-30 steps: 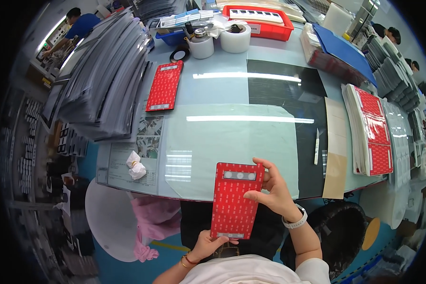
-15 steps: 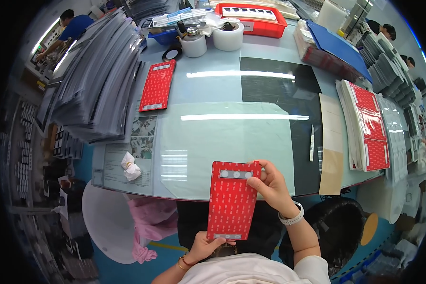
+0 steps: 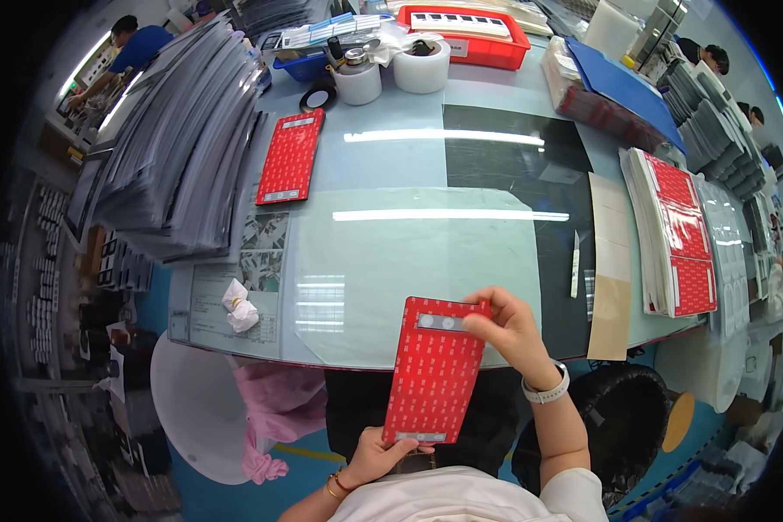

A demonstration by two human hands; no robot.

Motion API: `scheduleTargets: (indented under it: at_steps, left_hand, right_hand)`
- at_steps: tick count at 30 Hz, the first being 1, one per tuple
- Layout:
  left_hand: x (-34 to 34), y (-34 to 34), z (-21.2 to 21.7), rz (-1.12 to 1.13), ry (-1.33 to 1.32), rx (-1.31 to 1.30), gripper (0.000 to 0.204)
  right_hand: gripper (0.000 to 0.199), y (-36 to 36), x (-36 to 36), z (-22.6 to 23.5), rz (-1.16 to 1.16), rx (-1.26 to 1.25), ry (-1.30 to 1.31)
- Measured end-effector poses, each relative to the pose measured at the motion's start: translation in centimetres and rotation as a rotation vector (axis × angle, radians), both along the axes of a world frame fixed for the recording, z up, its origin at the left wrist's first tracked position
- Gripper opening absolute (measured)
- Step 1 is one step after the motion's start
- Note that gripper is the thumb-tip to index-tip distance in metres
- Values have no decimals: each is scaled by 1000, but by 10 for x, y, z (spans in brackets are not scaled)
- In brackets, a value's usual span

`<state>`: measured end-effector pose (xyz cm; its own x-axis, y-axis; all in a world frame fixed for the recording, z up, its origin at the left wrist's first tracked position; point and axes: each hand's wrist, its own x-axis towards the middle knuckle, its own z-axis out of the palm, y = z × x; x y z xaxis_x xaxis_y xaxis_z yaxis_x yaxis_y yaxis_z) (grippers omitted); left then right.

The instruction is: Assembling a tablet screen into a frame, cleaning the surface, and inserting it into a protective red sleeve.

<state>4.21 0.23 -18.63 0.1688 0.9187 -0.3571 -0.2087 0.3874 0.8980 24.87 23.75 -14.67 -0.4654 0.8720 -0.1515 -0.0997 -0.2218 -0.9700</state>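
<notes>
Red card [image 3: 433, 372] held over the table's near edge [image 3: 235, 348] | left hand [image 3: 381, 454] pinches its bottom edge | right hand [image 3: 511, 329] grips the top corner, fingertips seemingly on a grey strip | second red card [image 3: 290, 157] lies far left

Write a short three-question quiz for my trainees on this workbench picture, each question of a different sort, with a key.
1. True or false: both hands hold the red card.
2. Which hand grips the card's top edge? A) left hand B) right hand
3. Fill in: a second red card lies flat on the ___.

Key: 1 true, the left fingers at the bottom edge, the right at the top. 2 B. 3 table, beside the grey stack of sheets.
</notes>
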Motion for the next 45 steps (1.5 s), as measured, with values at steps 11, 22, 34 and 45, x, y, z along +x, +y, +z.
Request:
scheduleTargets:
  at_steps: [11,22,34,45]
  left_hand:
    - [3,1,8,-35,80,73,21]
    - [2,0,3,-37,101,126,19]
    - [0,8,11,-5,108,98,20]
    - [3,7,9,-35,186,180,17]
  right_hand:
    - [22,6,-8,21,72,-87,-58]
    - [17,-4,-9,12,-1,-123,99]
    - [30,26,7,29,214,79,-119]
    - [33,24,-9,34,294,214,-211]
